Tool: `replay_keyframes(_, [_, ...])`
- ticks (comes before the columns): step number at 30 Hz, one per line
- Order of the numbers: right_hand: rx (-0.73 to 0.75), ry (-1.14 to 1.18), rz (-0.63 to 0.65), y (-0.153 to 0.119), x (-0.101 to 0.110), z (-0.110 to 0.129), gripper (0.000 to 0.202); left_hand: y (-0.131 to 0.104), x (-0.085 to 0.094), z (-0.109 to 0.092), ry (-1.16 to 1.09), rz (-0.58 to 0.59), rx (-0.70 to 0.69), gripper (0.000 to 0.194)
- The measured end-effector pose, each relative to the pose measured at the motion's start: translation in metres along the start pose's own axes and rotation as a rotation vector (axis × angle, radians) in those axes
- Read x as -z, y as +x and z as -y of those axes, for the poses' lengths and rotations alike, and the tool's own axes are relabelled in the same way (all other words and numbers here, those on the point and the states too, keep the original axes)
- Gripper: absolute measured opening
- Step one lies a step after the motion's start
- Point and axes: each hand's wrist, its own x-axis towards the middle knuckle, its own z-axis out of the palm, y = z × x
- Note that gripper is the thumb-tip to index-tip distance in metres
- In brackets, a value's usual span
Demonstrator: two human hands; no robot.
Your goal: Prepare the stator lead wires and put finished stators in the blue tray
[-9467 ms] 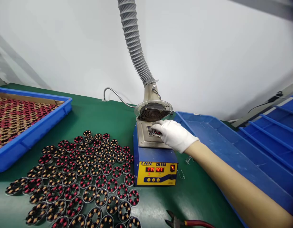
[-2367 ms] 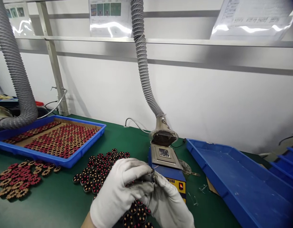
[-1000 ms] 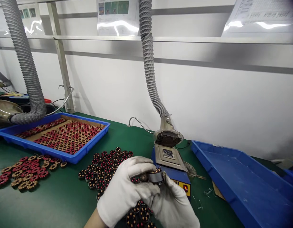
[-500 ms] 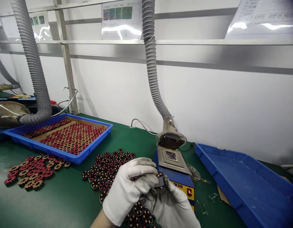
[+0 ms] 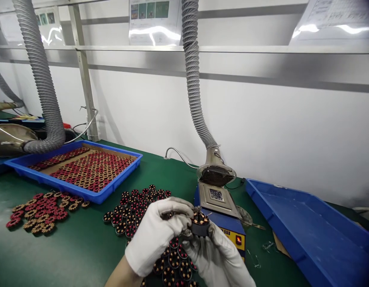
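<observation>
Between my gloved hands a small round motor stator [image 5: 200, 218] is held upright, copper windings facing up, in a dark ring [image 5: 200, 229]. My right hand [image 5: 218, 253] grips it from the right and below. My left hand [image 5: 160, 231] is closed at its left side, thumb and fingertips against the part. Something dark, too hidden to name, shows under the curled left fingers. Both hands wear white gloves with grey-stained fingertips. Behind and below them lie many ringed motor parts [image 5: 131, 219] with black tops and red or copper windings.
Behind my right hand stands a blue soldering pot [image 5: 221, 215] under a fume hood [image 5: 216, 171]. A blue tray [image 5: 310, 223] lies at right. At left are a blue tray [image 5: 102, 197] of red and copper stators and a loose pile [image 5: 40, 211]. Wire bits lie on the green table.
The stator and its ring have come up and turned toward me, so the windings show more fully. My left fingers have shifted slightly left.
</observation>
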Motion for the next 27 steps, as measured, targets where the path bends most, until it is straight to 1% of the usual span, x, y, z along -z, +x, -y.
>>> replay_keyframes(3, [-0.006,-0.023,-0.016,-0.001,-0.001,0.000,0.028,-0.003,0.001,0.006,-0.080,-0.045,-0.105,0.015])
replay_keyframes(5, [-0.008,-0.023,-0.029,-0.003,0.000,0.001,0.031,-0.005,0.006,0.007,-0.144,-0.110,-0.176,0.017])
replay_keyframes(6, [-0.009,-0.023,-0.032,-0.004,0.000,0.002,0.032,-0.005,0.008,0.006,-0.148,-0.154,-0.189,0.017])
replay_keyframes(7, [-0.005,-0.022,-0.031,-0.005,0.000,0.002,0.032,-0.005,0.010,0.005,-0.126,-0.179,-0.171,0.017])
replay_keyframes(8, [0.001,-0.025,-0.025,-0.006,0.000,0.003,0.031,-0.005,0.010,0.003,-0.084,-0.173,-0.127,0.017])
replay_keyframes(9, [0.008,-0.037,-0.018,-0.007,0.000,0.003,0.031,-0.004,0.010,0.001,-0.039,-0.132,-0.074,0.018])
replay_keyframes(10, [0.020,-0.057,-0.014,-0.006,0.001,0.004,0.030,-0.004,0.008,-0.001,-0.004,-0.068,-0.032,0.019])
replay_keyframes(11, [0.041,-0.086,-0.021,-0.006,0.002,0.004,0.031,-0.004,0.005,-0.003,0.021,-0.004,-0.019,0.019])
replay_keyframes(12, [0.070,-0.122,-0.038,-0.004,0.004,0.004,0.033,-0.005,0.003,-0.004,0.042,0.038,-0.044,0.019])
replay_keyframes(13, [0.105,-0.168,-0.058,-0.001,0.006,0.005,0.035,-0.005,0.001,-0.004,0.066,0.048,-0.103,0.019])
replay_keyframes(14, [0.151,-0.220,-0.087,0.001,0.009,0.005,0.038,-0.007,0.000,-0.005,0.096,0.030,-0.171,0.019])
replay_keyframes(16, [0.254,-0.338,-0.163,0.007,0.013,0.005,0.043,-0.010,0.000,-0.005,0.165,-0.038,-0.289,0.018])
replay_keyframes(18, [0.376,-0.472,-0.262,0.010,0.014,0.004,0.045,-0.012,0.004,-0.005,0.193,-0.116,-0.355,0.016])
replay_keyframes(19, [0.461,-0.540,-0.316,0.010,0.014,0.001,0.044,-0.013,0.005,-0.006,0.176,-0.157,-0.346,0.016])
replay_keyframes(20, [0.570,-0.611,-0.366,0.010,0.012,-0.002,0.042,-0.012,0.006,-0.006,0.139,-0.185,-0.302,0.016])
replay_keyframes(21, [0.698,-0.693,-0.399,0.009,0.010,-0.006,0.040,-0.010,0.005,-0.005,0.073,-0.181,-0.228,0.018])
replay_keyframes(22, [0.844,-0.789,-0.418,0.008,0.008,-0.011,0.038,-0.009,0.004,-0.004,-0.015,-0.130,-0.129,0.023])
replay_keyframes(23, [0.991,-0.895,-0.413,0.007,0.007,-0.016,0.037,-0.007,0.001,-0.001,-0.112,-0.038,-0.035,0.029])
replay_keyframes(24, [1.125,-1.003,-0.393,0.006,0.006,-0.021,0.037,-0.005,-0.003,0.003,-0.204,0.063,0.039,0.035])
replay_keyframes(25, [1.224,-1.106,-0.353,0.006,0.006,-0.026,0.040,-0.003,-0.008,0.008,-0.292,0.136,0.075,0.036])
replay_keyframes(26, [1.289,-1.190,-0.308,0.006,0.007,-0.029,0.042,-0.002,-0.012,0.014,-0.375,0.161,0.079,0.034])
replay_keyframes(27, [1.328,-1.244,-0.273,0.007,0.007,-0.032,0.045,-0.001,-0.017,0.020,-0.441,0.132,0.067,0.029])
